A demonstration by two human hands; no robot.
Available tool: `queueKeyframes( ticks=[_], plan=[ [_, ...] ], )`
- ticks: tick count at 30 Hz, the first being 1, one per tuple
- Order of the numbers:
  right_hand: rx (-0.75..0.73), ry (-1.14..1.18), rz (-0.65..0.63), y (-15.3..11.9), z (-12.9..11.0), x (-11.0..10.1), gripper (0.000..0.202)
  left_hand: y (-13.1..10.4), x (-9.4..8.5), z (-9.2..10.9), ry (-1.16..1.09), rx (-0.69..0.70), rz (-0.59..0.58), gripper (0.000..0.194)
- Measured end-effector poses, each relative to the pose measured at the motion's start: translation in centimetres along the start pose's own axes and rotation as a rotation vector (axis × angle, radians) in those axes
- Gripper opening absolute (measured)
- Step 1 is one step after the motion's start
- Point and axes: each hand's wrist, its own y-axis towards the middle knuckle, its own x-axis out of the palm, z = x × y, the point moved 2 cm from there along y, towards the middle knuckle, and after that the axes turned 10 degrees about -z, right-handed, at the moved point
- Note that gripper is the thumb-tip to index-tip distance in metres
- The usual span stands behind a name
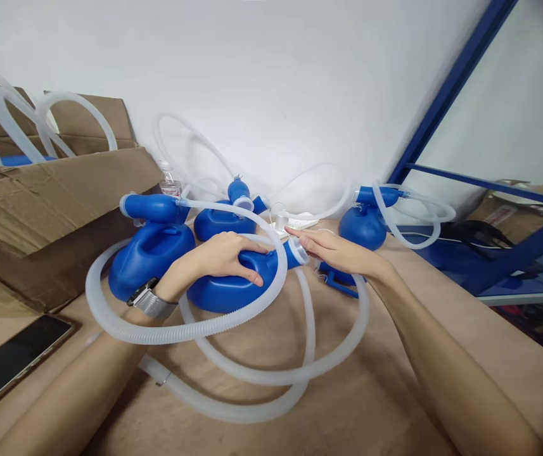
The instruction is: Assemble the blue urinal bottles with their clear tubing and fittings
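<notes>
A blue bottle (223, 293) lies in front of me, its neck with a white rim (298, 251) pointing right. My left hand (228, 256) rests on top of it, thumb and fingers apart around its handle. My right hand (331, 249) is held flat, fingers stretched out, against or close by the white rim; contact is hard to tell. A translucent ribbed hose (233, 322) loops over my left wrist and in front of the bottle. More hose (271, 378) coils on the table below.
Other blue bottles with hoses stand left (152, 259), behind (223, 221) and right (362, 228). A cardboard box (62, 196) and a phone (14, 358) are at the left. A blue metal frame (456, 69) rises at the right.
</notes>
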Motion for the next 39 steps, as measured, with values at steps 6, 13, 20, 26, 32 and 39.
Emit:
queueKeyframes(
  ticks=[6,13,20,26,32,39],
  plan=[
    [-0.015,0.125,-0.126,0.3,-0.5,-0.1,0.055,0.1,-0.2,0.3,-0.054,0.018,-0.050,0.067],
    [-0.054,0.181,-0.221,0.0,-0.6,-0.9,0.054,0.1,-0.1,0.2,-0.052,0.011,-0.051,0.066],
    [-0.083,0.177,-0.199,-0.5,-1.1,-1.2,0.061,0.2,-0.2,0.3,-0.066,-0.007,-0.049,0.071],
    [-0.078,0.030,-0.246,-0.6,-1.8,-1.1,0.073,0.3,0.0,-0.1,-0.030,-0.028,-0.012,0.074],
    [-0.102,0.103,-0.222,-0.2,-0.3,-0.5,0.066,0.3,0.1,0.1,-0.033,-0.017,0.007,0.076],
    [0.067,0.113,-0.241,-1.0,-0.5,-1.2,0.089,0.5,0.2,-0.3,-0.091,-0.074,0.011,0.076]
  ],
)
